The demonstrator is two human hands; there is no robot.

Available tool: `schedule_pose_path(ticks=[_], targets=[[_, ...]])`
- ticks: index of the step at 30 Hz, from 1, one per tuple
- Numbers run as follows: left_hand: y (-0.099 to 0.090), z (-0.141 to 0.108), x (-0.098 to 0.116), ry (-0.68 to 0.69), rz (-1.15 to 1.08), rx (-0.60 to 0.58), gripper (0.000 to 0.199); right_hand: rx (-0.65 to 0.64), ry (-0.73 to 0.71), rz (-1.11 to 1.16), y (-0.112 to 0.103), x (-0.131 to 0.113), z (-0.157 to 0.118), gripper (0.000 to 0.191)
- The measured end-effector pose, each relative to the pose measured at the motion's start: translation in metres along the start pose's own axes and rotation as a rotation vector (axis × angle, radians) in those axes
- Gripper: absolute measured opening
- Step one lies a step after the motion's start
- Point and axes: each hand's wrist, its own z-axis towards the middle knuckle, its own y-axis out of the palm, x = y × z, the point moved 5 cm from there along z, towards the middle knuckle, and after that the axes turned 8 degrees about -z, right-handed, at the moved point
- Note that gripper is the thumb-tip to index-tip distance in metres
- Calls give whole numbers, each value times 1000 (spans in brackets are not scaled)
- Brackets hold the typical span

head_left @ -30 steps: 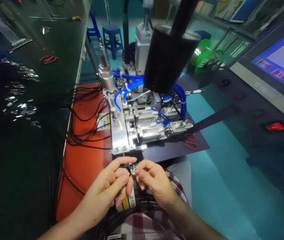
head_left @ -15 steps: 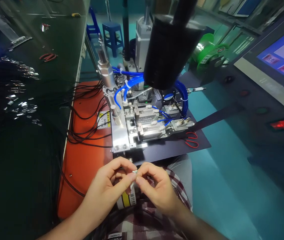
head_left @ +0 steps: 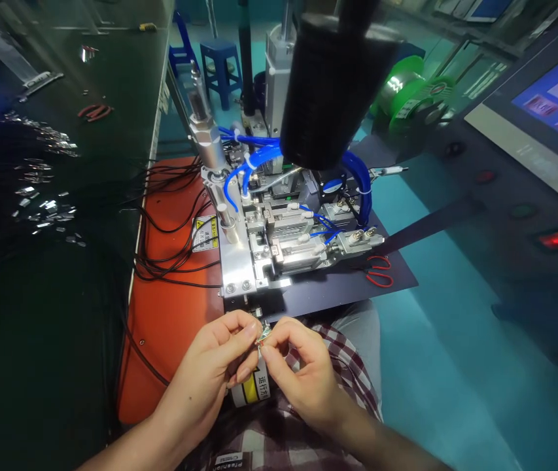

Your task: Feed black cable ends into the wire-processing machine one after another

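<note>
A small shiny part with a greenish tint (head_left: 263, 335) sits between the fingertips of both hands, just in front of the machine. My left hand (head_left: 214, 363) is closed, its thumb and forefinger pinching the part from the left. From the right, my right hand (head_left: 303, 373) pinches it too, thumb against forefinger. The fingers cover much of the part, so its exact kind cannot be made out. Beyond the fingertips stands a metal bench machine (head_left: 293, 242) with pneumatic cylinders and blue hoses (head_left: 263, 160). Below the hands is a white and yellow label (head_left: 252, 387).
Black cables (head_left: 180, 261) run across an orange base plate (head_left: 171, 314) on the left. Red-handled scissors (head_left: 381, 271) lie on the dark plate at right. A black lamp-like cylinder (head_left: 332, 91) hangs overhead. A control panel with a screen (head_left: 553, 104) and a green spool (head_left: 409, 91) stand right.
Both hands stay together at nearly the same spot. The left fingers have shifted slightly, and more of the small part shows between the fingertips. The camera view has moved a little.
</note>
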Motion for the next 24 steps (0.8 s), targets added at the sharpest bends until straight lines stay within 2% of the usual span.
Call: schedule_pose_path(ticks=[3, 9, 13, 16, 18, 24], targets=[[0, -1, 2, -26, 45, -30, 24, 4, -19, -23, -3, -1, 2, 13], [-5, -5, 7, 6, 264, -8, 26, 10, -76, -154, -8, -10, 4, 15], [-12, -4, 2, 53, 181, 73, 25, 46, -88, -218, -4, -10, 1, 16], [-14, 0, -5, 40, 60, 66, 24, 69, -42, -193, -1, -4, -1, 17], [-14, 2, -8, 24, 24, 50, 24, 37, 7, -165, 0, 0, 0, 16], [-14, 3, -6, -12, 38, 46, 24, -52, 281, 124, -9, 14, 9, 13]])
